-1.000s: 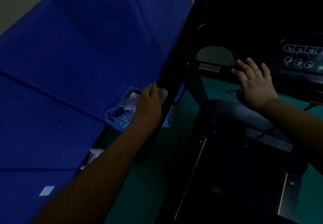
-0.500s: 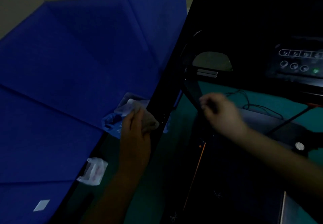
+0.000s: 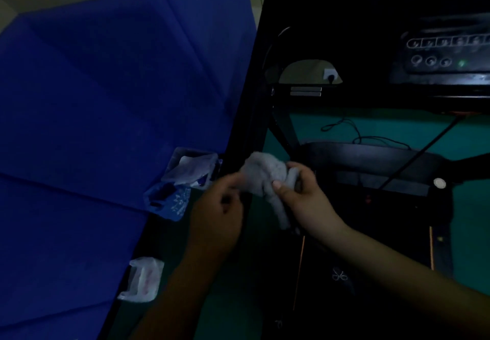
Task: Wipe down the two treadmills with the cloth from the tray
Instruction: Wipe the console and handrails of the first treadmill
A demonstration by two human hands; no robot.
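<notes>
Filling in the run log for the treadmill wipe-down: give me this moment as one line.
phase: cloth in hand, wiping not begun | cloth: bunched, off tray | left hand: pinches cloth | right hand: grips cloth | treadmill: untouched

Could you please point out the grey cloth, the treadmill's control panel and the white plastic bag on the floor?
grey cloth [image 3: 261, 174]: head view, on its bunched middle.
control panel [image 3: 448, 54]: head view, on its button area.
white plastic bag [image 3: 144, 280]: head view, on its crumpled body.

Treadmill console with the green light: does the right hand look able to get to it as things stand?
Probably yes, but not at once. The right hand grips the grey cloth with the left hand; nothing visible blocks the way up to the treadmill console.
</notes>
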